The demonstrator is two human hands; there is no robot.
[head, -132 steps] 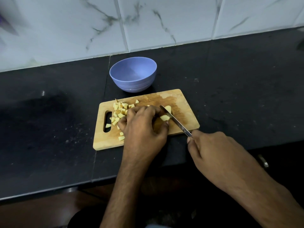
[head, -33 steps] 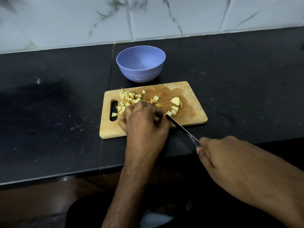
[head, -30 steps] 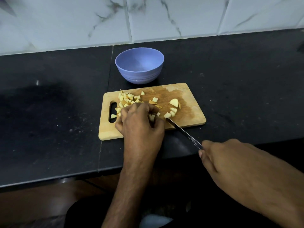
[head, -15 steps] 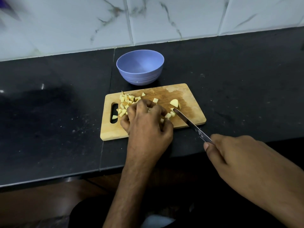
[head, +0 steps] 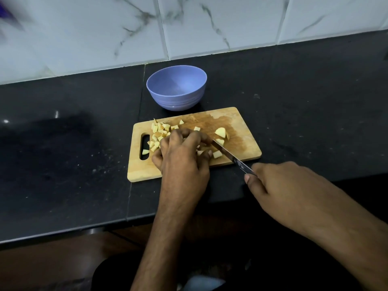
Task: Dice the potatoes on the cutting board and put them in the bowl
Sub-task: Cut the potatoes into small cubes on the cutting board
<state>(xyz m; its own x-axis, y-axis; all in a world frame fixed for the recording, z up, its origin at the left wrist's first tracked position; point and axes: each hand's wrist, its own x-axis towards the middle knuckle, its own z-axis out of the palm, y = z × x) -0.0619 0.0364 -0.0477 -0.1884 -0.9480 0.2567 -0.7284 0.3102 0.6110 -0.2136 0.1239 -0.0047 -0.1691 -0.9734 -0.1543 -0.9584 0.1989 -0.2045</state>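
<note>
A wooden cutting board point(head: 241, 122) lies on the black counter. Several diced potato pieces point(head: 160, 131) are heaped on its left half, and a larger potato chunk point(head: 220, 132) sits right of centre. My left hand point(head: 182, 156) is over the board's middle, fingers curled down on a potato piece that it mostly hides. My right hand point(head: 279, 183) grips the handle of a knife point(head: 228, 155), whose blade tip lies on the board right beside my left fingers. A purple bowl point(head: 176, 88) stands just behind the board and looks empty.
A white marble-tiled wall point(head: 210, 24) runs behind the black counter point(head: 63, 154). The counter's front edge passes under my forearms. Small loose potato bits point(head: 217, 154) lie near the blade.
The knife blade has moved back in against my left fingers after swinging out to the right. My left hand has stayed on the potato at mid-board. The camera shifted slightly.
</note>
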